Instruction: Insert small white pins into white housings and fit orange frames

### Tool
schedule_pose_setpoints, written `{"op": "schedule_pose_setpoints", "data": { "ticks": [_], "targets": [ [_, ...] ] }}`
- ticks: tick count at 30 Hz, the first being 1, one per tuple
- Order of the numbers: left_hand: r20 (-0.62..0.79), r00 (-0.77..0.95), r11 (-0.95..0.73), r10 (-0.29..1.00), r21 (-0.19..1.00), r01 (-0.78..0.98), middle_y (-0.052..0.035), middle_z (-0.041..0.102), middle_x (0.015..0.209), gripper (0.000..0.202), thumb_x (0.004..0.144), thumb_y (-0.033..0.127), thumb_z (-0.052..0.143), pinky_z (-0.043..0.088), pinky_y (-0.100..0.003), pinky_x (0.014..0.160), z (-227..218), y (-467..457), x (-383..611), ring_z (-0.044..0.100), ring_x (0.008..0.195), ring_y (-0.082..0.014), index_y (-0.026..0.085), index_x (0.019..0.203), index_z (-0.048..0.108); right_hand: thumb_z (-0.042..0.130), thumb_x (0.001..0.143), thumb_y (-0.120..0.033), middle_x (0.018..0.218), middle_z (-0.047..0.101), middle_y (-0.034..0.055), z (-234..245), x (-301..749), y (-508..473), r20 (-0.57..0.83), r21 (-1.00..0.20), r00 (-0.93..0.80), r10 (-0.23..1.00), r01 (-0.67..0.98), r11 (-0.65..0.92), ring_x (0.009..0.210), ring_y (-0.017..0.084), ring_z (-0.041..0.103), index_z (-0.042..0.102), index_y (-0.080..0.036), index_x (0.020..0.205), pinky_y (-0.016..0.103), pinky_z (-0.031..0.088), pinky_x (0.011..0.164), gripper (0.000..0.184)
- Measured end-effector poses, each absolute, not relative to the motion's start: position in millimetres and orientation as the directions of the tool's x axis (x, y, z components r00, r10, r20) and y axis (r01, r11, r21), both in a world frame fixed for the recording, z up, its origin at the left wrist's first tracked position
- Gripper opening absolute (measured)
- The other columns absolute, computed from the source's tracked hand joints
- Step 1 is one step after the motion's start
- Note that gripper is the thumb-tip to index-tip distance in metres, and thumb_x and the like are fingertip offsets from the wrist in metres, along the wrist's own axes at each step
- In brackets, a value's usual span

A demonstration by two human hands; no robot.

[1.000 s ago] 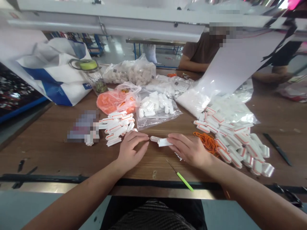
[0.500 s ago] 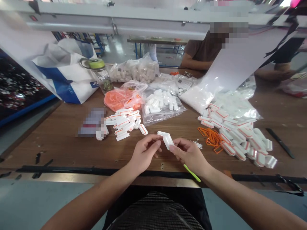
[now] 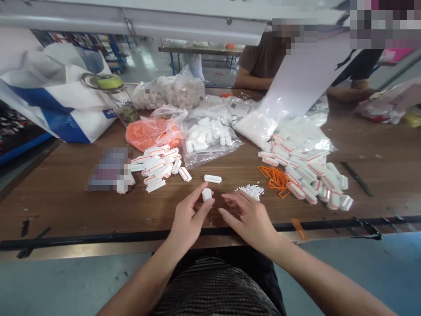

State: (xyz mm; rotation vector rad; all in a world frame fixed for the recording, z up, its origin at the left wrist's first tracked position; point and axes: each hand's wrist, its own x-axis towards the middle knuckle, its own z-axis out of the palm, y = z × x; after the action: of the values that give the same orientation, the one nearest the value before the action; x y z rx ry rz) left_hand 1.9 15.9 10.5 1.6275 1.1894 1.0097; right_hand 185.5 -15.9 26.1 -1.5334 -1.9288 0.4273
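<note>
My left hand (image 3: 190, 213) pinches a small white plastic piece (image 3: 207, 194) between thumb and fingertips, held just above the brown table. My right hand (image 3: 251, 219) is open beside it, its fingers apart and nothing visible between them. Just beyond my left fingertips, a white rectangular plastic piece (image 3: 212, 178) lies on the tabletop. A scatter of tiny white sticks (image 3: 252, 190) spreads just past my right hand, partly covered by it. Farther right are a tangle of thin orange frames (image 3: 274, 177) and a pile of white pieces with orange edging (image 3: 304, 173).
More orange-edged white pieces (image 3: 156, 166) lie at left, before a bag of orange parts (image 3: 144, 133). An open clear bag (image 3: 210, 136) holds white pieces. A green-lidded bottle (image 3: 121, 103) stands by a white-and-blue bag (image 3: 62, 112). A black strip (image 3: 357, 178) lies at right. A co-worker (image 3: 256, 61) sits opposite.
My hands have come apart; the right one has let go of the white piece. A white piece now lies on the table ahead. The lime-green tool by my right hand is out of sight.
</note>
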Motion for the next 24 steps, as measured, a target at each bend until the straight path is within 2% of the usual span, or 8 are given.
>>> {"op": "schedule_pose_setpoints", "data": {
  "ticks": [2,4,6,11,15,17,20,24],
  "targets": [
    [0.119,0.251,-0.221,0.961,0.874,0.432,-0.007,0.073,0.107,0.044,0.092,0.035,0.059,0.057,-0.04,0.082,9,21,-10,0.071,0.093,-0.0231,0.023,0.133,0.05,0.057,0.088,-0.03,0.087,0.069,0.0057,21,204,-26,0.259,-0.444,-0.107,0.96,0.87,0.216,0.082,0.021,0.066,0.069,-0.022,0.091,0.032,0.048,0.067,0.015],
    [0.121,0.287,-0.266,0.95,0.798,0.542,-0.0061,0.073,0.102,0.029,0.092,0.031,0.059,0.056,-0.039,0.079,9,23,-17,0.07,0.09,-0.0228,0.022,0.119,0.054,0.058,0.086,-0.029,0.08,0.068,0.005,14,219,-37,0.22,-0.314,-0.092,0.971,0.936,0.16,0.075,0.022,0.065,0.069,-0.023,0.083,0.034,0.046,0.065,0.013],
    [0.141,0.358,-0.348,0.923,0.703,0.62,-0.0047,0.071,0.098,0.016,0.092,0.029,0.058,0.055,-0.039,0.078,10,22,-18,0.068,0.088,-0.0227,0.022,0.107,0.058,0.058,0.086,-0.025,0.076,0.067,0.0044,8,226,-46,0.192,-0.268,-0.1,0.976,0.951,0.151,0.071,0.021,0.063,0.069,-0.023,0.078,0.035,0.045,0.066,0.014],
    [0.176,0.502,-0.508,0.847,0.546,0.666,-0.0041,0.067,0.102,0.02,0.098,0.03,0.05,0.055,-0.033,0.075,8,20,-9,0.067,0.09,-0.0202,0.024,0.11,0.064,0.057,0.087,-0.021,0.078,0.07,0.0044,4,227,-51,0.18,-0.336,-0.096,0.979,0.929,0.153,0.075,0.021,0.065,0.07,-0.022,0.076,0.036,0.042,0.073,0.017],
    [0.193,0.525,-0.545,0.829,0.487,0.682,-0.0039,0.066,0.1,0.024,0.1,0.03,0.046,0.056,-0.03,0.07,5,20,-3,0.067,0.085,-0.0187,0.023,0.113,0.065,0.057,0.088,-0.031,0.077,0.071,0.003,10,249,-38,0.132,-0.502,-0.059,0.989,0.857,0.118,0.072,0.019,0.065,0.071,-0.024,0.077,0.034,0.044,0.071,0.019],
    [0.202,0.524,-0.55,0.827,0.483,0.682,-0.0043,0.067,0.102,0.025,0.1,0.027,0.045,0.057,-0.032,0.071,3,20,0,0.068,0.088,-0.0196,0.022,0.114,0.064,0.054,0.088,-0.035,0.081,0.072,0.0046,14,267,-26,0.132,-0.573,0.027,0.991,0.818,0.054,0.071,0.018,0.065,0.072,-0.023,0.079,0.032,0.046,0.069,0.024],
    [0.211,0.523,-0.552,0.826,0.488,0.676,-0.0056,0.069,0.105,0.025,0.099,0.021,0.044,0.057,-0.036,0.076,3,20,3,0.066,0.094,-0.0227,0.021,0.116,0.062,0.053,0.085,-0.036,0.084,0.074,0.0057,20,290,-2,0.109,-0.531,0.162,0.981,0.844,-0.08,0.073,0.02,0.066,0.074,-0.021,0.083,0.031,0.047,0.068,0.025],
    [0.196,0.508,-0.525,0.839,0.535,0.661,-0.0064,0.069,0.105,0.021,0.099,0.02,0.045,0.056,-0.04,0.081,6,21,2,0.065,0.095,-0.0237,0.02,0.113,0.06,0.054,0.084,-0.035,0.08,0.076,0.0038,31,295,24,-0.014,-0.443,0.2,0.98,0.877,-0.186,0.07,0.02,0.066,0.076,-0.023,0.081,0.03,0.045,0.064,0.026]
  ]
}}
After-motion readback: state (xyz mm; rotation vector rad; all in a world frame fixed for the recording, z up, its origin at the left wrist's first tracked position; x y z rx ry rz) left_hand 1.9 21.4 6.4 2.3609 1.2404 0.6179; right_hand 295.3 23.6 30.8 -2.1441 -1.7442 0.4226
